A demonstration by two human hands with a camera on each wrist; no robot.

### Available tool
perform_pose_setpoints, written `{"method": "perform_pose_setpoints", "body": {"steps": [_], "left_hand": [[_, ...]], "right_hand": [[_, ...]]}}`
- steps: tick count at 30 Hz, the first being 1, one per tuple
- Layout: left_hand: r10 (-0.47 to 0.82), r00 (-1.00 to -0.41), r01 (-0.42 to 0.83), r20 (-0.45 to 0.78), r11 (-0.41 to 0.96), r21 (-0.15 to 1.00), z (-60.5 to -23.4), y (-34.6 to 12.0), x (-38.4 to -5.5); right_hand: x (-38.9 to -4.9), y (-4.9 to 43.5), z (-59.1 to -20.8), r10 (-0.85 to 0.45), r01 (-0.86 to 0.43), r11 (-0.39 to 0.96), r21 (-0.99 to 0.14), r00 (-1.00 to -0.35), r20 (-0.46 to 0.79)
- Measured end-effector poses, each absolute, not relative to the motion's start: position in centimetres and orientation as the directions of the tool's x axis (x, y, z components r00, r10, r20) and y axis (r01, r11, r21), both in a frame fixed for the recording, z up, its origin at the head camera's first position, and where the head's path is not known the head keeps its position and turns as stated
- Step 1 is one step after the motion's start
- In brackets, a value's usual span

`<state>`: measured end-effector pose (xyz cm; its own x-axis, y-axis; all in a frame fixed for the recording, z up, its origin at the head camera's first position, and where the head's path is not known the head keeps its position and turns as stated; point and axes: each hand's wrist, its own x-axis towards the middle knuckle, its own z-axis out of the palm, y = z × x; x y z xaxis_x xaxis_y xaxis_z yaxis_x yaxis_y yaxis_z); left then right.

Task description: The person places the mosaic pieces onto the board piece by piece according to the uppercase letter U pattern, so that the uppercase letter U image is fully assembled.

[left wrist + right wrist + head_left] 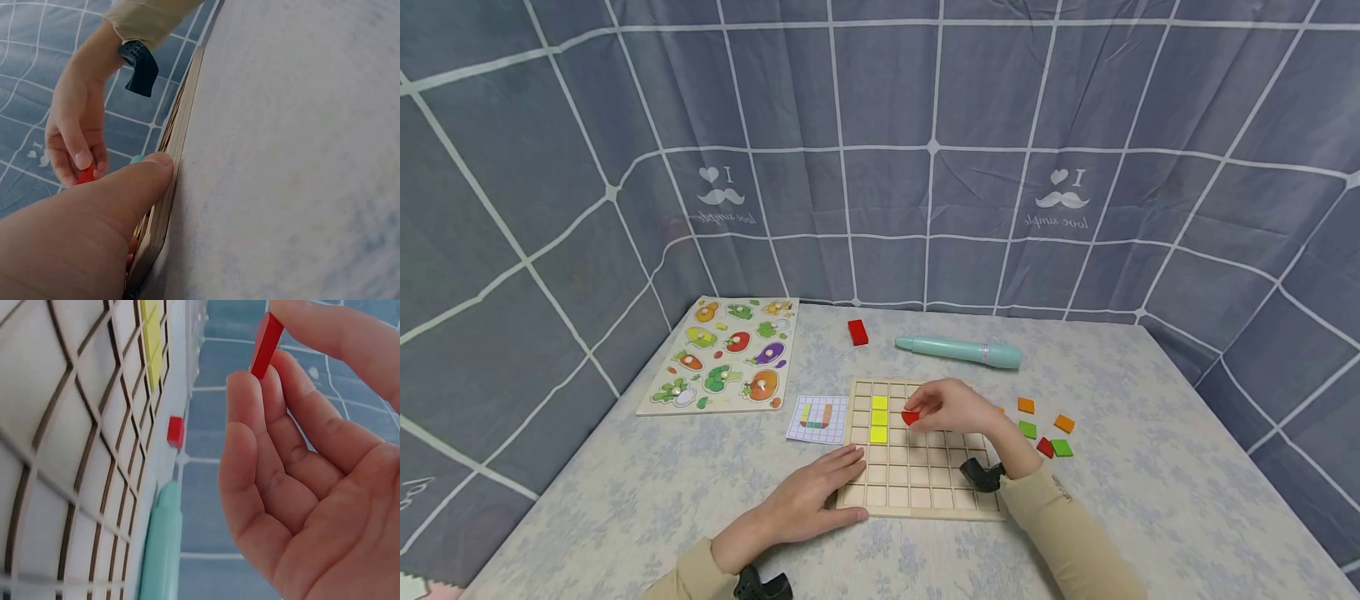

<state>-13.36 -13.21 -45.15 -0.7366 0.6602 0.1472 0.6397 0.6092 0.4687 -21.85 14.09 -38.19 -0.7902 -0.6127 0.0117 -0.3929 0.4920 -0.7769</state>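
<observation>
A wooden grid board (898, 477) lies on the table, with a short column of yellow square tiles (879, 418) in its upper left cells. My right hand (957, 407) is above the board, just right of those tiles. Between thumb and fingertips it pinches a small flat red tile (267, 347), held clear of the grid. My left hand (808, 497) rests at the board's left side, fingers extended over the edge. Its thumb (128, 194) lies against the board's near edge in the left wrist view.
Left of the board lies a printed pattern card (817, 419), with a vegetable puzzle (715, 354) behind it. A red block (857, 332) and a teal pen-shaped object (958, 351) are at the back. Several loose tiles, including a green tile (1027, 429), lie at right.
</observation>
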Motion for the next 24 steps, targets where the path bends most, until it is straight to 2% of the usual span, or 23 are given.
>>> {"method": "perform_pose_setpoints", "body": {"steps": [24], "left_hand": [[0.666, -0.726, 0.658, 0.171, 0.599, 0.456, -45.2, -13.3, -13.4]], "right_hand": [[-21.6, 9.0, -40.8, -0.63, -0.403, 0.578, -0.71, -0.773, -0.074]]}}
